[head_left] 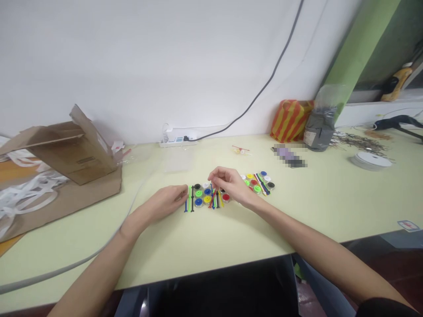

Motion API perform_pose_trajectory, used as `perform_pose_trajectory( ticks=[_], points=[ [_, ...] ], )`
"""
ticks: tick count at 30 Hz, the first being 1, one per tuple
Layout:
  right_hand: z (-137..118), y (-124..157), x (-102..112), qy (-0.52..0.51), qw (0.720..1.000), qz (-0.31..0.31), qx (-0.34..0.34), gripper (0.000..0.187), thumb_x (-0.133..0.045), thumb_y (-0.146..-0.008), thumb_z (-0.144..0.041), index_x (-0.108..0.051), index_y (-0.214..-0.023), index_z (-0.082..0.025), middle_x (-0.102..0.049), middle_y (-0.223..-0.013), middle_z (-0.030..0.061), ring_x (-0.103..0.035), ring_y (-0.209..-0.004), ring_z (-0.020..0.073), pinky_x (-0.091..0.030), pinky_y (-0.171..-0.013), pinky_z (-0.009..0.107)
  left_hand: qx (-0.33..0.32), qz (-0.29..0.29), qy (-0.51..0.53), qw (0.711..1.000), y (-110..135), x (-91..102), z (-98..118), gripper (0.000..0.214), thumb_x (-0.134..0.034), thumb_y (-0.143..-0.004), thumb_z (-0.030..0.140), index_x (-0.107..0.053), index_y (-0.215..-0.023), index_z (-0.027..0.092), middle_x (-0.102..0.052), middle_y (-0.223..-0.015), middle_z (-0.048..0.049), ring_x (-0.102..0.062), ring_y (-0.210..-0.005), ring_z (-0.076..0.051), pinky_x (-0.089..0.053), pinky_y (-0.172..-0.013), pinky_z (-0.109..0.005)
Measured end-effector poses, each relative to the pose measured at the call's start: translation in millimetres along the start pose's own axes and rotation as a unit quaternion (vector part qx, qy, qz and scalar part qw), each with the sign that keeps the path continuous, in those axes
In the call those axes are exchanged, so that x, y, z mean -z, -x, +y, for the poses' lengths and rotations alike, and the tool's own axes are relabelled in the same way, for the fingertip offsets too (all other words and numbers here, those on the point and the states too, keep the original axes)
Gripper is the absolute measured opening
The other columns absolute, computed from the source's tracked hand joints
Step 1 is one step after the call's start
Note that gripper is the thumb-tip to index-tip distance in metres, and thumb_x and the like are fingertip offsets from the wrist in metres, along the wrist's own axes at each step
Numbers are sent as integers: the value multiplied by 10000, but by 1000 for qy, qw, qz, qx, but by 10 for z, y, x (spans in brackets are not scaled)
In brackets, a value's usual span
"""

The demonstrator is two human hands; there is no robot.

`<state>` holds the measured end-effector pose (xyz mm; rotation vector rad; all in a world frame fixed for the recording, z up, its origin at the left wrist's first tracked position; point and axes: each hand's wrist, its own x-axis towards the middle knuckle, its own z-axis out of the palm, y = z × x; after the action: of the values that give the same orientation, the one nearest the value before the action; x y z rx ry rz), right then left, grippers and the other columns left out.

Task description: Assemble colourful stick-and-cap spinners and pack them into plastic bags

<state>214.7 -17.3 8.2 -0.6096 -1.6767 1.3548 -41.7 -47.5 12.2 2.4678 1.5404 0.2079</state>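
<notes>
Several small round coloured discs (pixel 202 195) lie in a cluster on the pale green table (pixel 205 237), with thin coloured sticks (pixel 215 200) beside and across them. My left hand (pixel 168 201) rests at the cluster's left edge, fingers curled, fingertips touching the green and blue sticks (pixel 188 203) there. My right hand (pixel 229 185) hovers over the middle of the cluster, fingers bent in a pinch over the discs; what it pinches is too small to name. A second group of discs and sticks (pixel 259 182) lies just right of that hand.
A torn cardboard box (pixel 71 147) and white strips (pixel 26 193) sit at the left. A power strip (pixel 176 140) with a grey cable stands at the wall. A striped bag (pixel 291 119), grey packet (pixel 320 127), tape roll (pixel 370 160) and scattered small parts lie back right.
</notes>
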Motion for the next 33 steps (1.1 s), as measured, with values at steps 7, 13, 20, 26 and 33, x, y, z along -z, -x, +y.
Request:
perform_pose_trajectory(
  ticks=[7,13,20,26,33],
  points=[
    [-5,1,1,5,1000,-3,0,92,-549,-847,-215,-622,-885,-174,-622,-722,6,-549,-646,139,-432,-638,266,-2,-8,-2,1000,2,14,15,309,-395,-980,406,-413,-735,219,-502,-616,11,-427,-529,-150,-259,-548,-295],
    [-5,2,1,9,1000,0,-1,97,-544,-846,-208,-623,-886,-169,-625,-725,5,-555,-653,136,-436,-641,260,3,-10,-1,1000,-3,5,3,313,-395,-979,414,-415,-735,219,-504,-615,11,-428,-535,-152,-261,-547,-297],
    [33,-9,17,13,1000,-4,6,107,-540,-853,-210,-626,-902,-171,-626,-726,-1,-557,-648,131,-443,-643,256,5,-5,7,1000,0,3,11,323,-379,-986,418,-418,-735,218,-523,-628,6,-443,-544,-155,-274,-556,-295],
    [69,-17,31,17,1000,-9,15,110,-533,-869,-197,-630,-912,-166,-631,-735,2,-565,-661,133,-446,-650,260,-5,-5,7,1000,4,19,22,311,-390,-982,398,-432,-734,215,-514,-624,10,-439,-543,-151,-270,-556,-291],
    [70,-12,29,30,999,-8,16,125,-520,-870,-188,-632,-922,-168,-631,-742,1,-576,-671,134,-447,-655,260,-1,-7,10,1000,6,22,33,319,-388,-985,406,-432,-732,217,-512,-618,13,-439,-540,-150,-270,-552,-286]
  ],
)
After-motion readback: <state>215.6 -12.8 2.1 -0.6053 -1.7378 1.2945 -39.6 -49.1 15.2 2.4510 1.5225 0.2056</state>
